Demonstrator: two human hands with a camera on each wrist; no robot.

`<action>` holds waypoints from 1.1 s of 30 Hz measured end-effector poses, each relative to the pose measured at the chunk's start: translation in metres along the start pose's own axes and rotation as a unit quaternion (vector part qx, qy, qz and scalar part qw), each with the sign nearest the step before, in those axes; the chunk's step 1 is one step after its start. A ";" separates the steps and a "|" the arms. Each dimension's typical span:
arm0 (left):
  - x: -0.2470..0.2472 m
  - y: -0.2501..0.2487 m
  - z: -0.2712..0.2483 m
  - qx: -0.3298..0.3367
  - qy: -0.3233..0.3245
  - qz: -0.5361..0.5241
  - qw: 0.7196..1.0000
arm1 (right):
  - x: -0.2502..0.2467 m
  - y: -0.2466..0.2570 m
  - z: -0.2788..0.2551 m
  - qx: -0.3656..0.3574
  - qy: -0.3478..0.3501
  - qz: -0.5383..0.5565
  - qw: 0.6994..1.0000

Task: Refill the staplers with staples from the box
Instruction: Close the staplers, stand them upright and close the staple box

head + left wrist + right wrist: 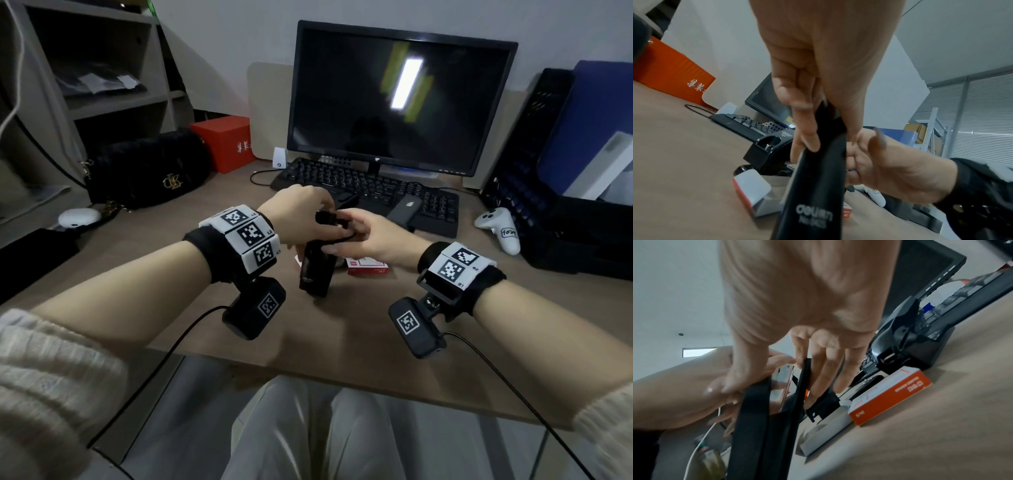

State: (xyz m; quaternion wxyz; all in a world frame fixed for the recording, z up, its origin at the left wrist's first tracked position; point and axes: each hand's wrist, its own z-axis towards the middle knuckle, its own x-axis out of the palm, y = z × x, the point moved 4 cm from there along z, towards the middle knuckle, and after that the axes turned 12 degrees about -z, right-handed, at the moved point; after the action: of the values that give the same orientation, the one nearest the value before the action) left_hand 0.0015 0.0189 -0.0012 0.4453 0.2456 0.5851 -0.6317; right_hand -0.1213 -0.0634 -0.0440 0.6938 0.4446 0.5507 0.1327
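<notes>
A black stapler [313, 270] [813, 203] [756, 434] stands on end at the middle of the desk, its arms spread apart. My left hand [325, 212] [830, 138] grips its upper end from the left. My right hand [346, 229] [777, 382] pinches the spread arms from the right, with a silvery metal strip [783, 382] between thumb and fingers. The red and white staple box [368, 269] [890, 395] lies just right of the stapler, its white tray [824, 430] pulled out. A second black stapler [346, 200] [768, 151] [900, 340] sits behind my hands.
A keyboard [370, 192] and a dark monitor [400, 99] stand behind. A black handbag [147, 171] and a red box [226, 142] are at the left. A white controller [500, 226] and a black rack [548, 171] are at the right. Another red and white box piece [750, 191] lies left of the stapler.
</notes>
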 end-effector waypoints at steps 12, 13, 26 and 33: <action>0.014 0.012 0.012 -0.045 0.059 -0.028 0.997 | 0.005 -0.004 0.009 0.031 0.000 0.007 0.999; 0.015 0.012 0.012 -0.055 0.062 -0.038 0.996 | 0.005 -0.005 0.009 0.043 0.010 0.017 0.999; 0.023 0.013 0.012 -0.082 0.080 -0.092 0.989 | -0.002 -0.013 0.007 0.082 0.011 0.032 0.996; 0.024 0.017 0.014 -0.085 0.082 -0.055 0.991 | 0.003 -0.013 -0.005 0.118 0.081 -0.038 0.989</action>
State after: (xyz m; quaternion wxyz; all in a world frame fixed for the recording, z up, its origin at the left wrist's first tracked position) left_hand 0.0075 0.0003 -0.0271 0.3798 0.2253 0.6838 -0.5809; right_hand -0.1283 -0.0663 -0.0561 0.5944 0.4896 0.6334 0.0759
